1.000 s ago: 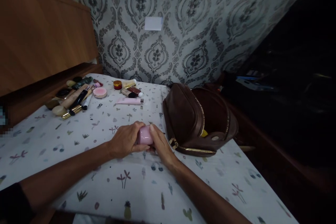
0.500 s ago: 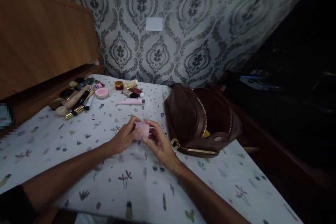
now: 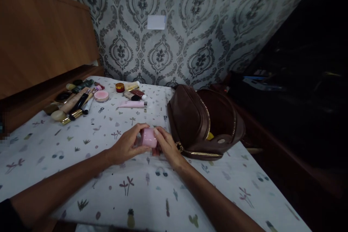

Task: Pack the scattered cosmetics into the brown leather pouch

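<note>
A small pink cosmetic jar (image 3: pixel 149 138) is between my two hands, over the patterned tablecloth. My left hand (image 3: pixel 128 144) grips it from the left, fingers at the upper edge and thumb low along its side. On the right, my right hand (image 3: pixel 168 146) is closed on the same jar, with its thumb near the top. The right hand's other fingers are partly hidden behind and below the jar. Just right of my right hand stands a brown cosmetic bag (image 3: pixel 187 119), unzipped, with something yellow (image 3: pixel 210 136) inside.
Makeup brushes and tubes (image 3: pixel 77 103) lie in a pile at the left, by a round pink compact (image 3: pixel 101 96). Behind my hands are a pink tube (image 3: pixel 133 104), a red jar with a gold lid (image 3: pixel 120 87) and several small cosmetics (image 3: pixel 134 95). A wooden cabinet (image 3: pixel 46 32) borders the left.
The pink jar has turned in my hands. My left fingers have spread around its side, and my right hand has closed in on it. The view has shifted slightly.
</note>
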`<action>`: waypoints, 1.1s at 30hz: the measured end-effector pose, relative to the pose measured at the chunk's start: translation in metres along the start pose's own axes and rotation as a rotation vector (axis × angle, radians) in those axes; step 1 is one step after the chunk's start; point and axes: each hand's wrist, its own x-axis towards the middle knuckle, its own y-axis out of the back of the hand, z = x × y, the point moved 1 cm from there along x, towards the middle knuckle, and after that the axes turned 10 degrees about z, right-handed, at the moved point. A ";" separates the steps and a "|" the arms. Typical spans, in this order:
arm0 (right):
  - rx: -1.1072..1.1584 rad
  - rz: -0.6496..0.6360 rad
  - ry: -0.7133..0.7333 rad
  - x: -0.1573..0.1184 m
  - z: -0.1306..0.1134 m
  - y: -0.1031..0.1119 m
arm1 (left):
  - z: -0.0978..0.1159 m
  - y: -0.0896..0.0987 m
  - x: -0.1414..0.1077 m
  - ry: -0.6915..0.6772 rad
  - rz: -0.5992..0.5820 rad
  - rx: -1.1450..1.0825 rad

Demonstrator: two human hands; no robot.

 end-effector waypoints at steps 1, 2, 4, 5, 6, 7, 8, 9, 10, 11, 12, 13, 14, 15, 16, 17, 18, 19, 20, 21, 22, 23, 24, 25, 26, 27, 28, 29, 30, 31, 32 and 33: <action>0.003 -0.005 -0.003 0.000 0.000 0.000 | -0.001 0.000 0.000 -0.007 0.003 0.003; 0.006 -0.009 -0.003 0.001 0.000 0.000 | -0.001 -0.001 0.000 -0.012 0.006 0.006; 0.016 -0.019 0.003 0.001 0.000 0.000 | -0.003 -0.001 -0.001 -0.023 0.019 0.008; 0.025 -0.017 0.010 0.001 0.000 0.000 | -0.003 -0.001 -0.001 -0.031 0.025 0.011; 0.033 -0.009 0.017 0.001 0.000 0.000 | -0.003 -0.002 -0.001 -0.039 0.031 0.016; 0.039 0.004 0.022 0.001 0.001 0.000 | -0.002 -0.002 -0.001 -0.044 0.030 0.021; 0.044 0.020 0.025 0.000 0.001 0.000 | -0.002 -0.002 -0.001 -0.046 0.023 0.026; 0.044 0.036 0.029 0.000 0.002 0.000 | -0.002 -0.003 -0.001 -0.042 0.017 0.028; 0.036 0.049 0.039 -0.001 0.002 0.000 | -0.002 -0.004 -0.001 -0.033 0.012 0.027; 0.014 0.059 0.061 -0.003 0.002 0.000 | -0.003 -0.005 0.000 -0.020 0.006 0.024; -0.025 0.074 0.102 -0.004 0.002 0.000 | -0.004 -0.007 0.000 -0.006 0.001 0.022; -0.083 0.093 0.158 -0.005 0.001 -0.001 | -0.006 -0.008 0.000 0.007 -0.005 0.026; -0.154 0.112 0.219 -0.007 0.000 -0.001 | -0.008 -0.009 0.000 0.017 -0.006 0.034; -0.226 0.132 0.273 -0.009 -0.002 -0.002 | -0.010 -0.011 -0.001 0.022 -0.006 0.046; -0.288 0.148 0.309 -0.010 -0.004 -0.002 | -0.013 -0.012 -0.001 0.025 -0.001 0.060; -0.335 0.158 0.325 -0.012 -0.006 -0.002 | -0.015 -0.013 -0.001 0.026 0.010 0.074; -0.367 0.161 0.327 -0.014 -0.007 -0.002 | -0.018 -0.014 -0.002 0.022 0.027 0.088; -0.389 0.159 0.319 -0.015 -0.009 -0.002 | -0.019 -0.015 -0.002 0.015 0.041 0.104; -0.404 0.158 0.307 -0.016 -0.010 -0.002 | -0.020 -0.015 -0.002 0.005 0.054 0.120; -0.417 0.154 0.293 -0.017 -0.011 -0.002 | -0.021 -0.016 -0.002 -0.009 0.066 0.137; -0.426 0.149 0.284 -0.018 -0.012 -0.002 | -0.022 -0.016 -0.002 -0.025 0.075 0.153; -0.434 0.148 0.278 -0.019 -0.012 -0.002 | -0.023 -0.017 -0.002 -0.040 0.083 0.169; -0.439 0.149 0.275 -0.020 -0.012 -0.002 | -0.024 -0.017 -0.003 -0.053 0.089 0.187; -0.446 0.150 0.274 -0.020 -0.012 -0.001 | -0.025 -0.018 -0.004 -0.066 0.093 0.205; -0.453 0.151 0.275 -0.020 -0.012 -0.001 | -0.028 -0.019 -0.005 -0.080 0.098 0.224; -0.457 0.151 0.274 -0.019 -0.012 0.000 | -0.030 -0.019 -0.006 -0.095 0.101 0.243; -0.457 0.153 0.273 -0.019 -0.012 0.000 | -0.033 -0.020 -0.008 -0.109 0.102 0.262; -0.451 0.154 0.267 -0.018 -0.012 0.001 | -0.036 -0.020 -0.010 -0.118 0.101 0.278; -0.440 0.155 0.259 -0.017 -0.013 0.002 | -0.039 -0.021 -0.011 -0.121 0.094 0.292; -0.429 0.157 0.247 -0.016 -0.013 0.002 | -0.041 -0.021 -0.012 -0.117 0.087 0.302; -0.422 0.158 0.235 -0.016 -0.013 0.002 | -0.042 -0.021 -0.012 -0.107 0.078 0.311; -0.421 0.160 0.222 -0.015 -0.014 0.003 | -0.043 -0.021 -0.012 -0.097 0.069 0.316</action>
